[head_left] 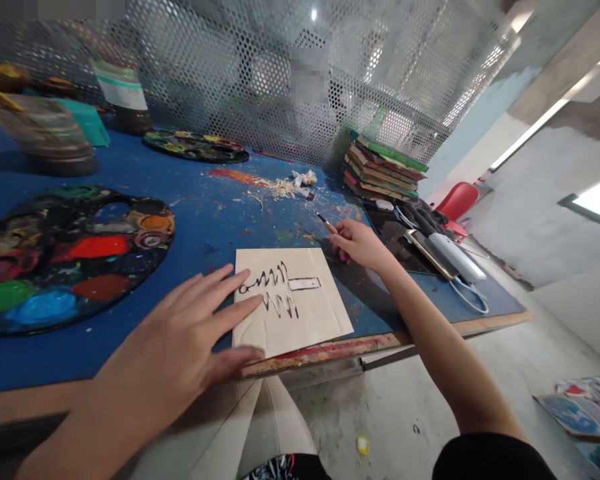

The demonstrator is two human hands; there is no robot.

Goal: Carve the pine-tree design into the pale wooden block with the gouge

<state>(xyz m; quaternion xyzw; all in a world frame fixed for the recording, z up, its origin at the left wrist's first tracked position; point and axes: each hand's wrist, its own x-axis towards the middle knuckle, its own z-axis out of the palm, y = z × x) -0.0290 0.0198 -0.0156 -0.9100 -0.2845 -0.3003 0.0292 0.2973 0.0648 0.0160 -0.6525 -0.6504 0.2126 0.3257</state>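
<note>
A pale square board (pixel 305 327) lies by the table's front edge, bearing a black line drawing of a tree shape with zigzag sides and a rectangular trunk. My left hand (pixel 180 333) is spread over the board's left part, fingers apart, with the thumb near its lower corner. Just past the board's right side, my right hand (pixel 355 243) is closed around a thin dark-tipped pencil (pixel 329 224). Its tip points away from me, apart from the board. The fingers hide the rest of the pencil.
Paint palettes (pixel 45 220) (pixel 195 145) and murky jars (pixel 45 137) (pixel 125 100) stand at left. Pale shavings (pixel 285 189) and crumpled tissue (pixel 305 178) lie behind the board. Stacked boards (pixel 383 167), a phone (pixel 430 253) and a white power bank (pixel 457 257) sit at right. Perforated metal (pixel 260 73) backs the table.
</note>
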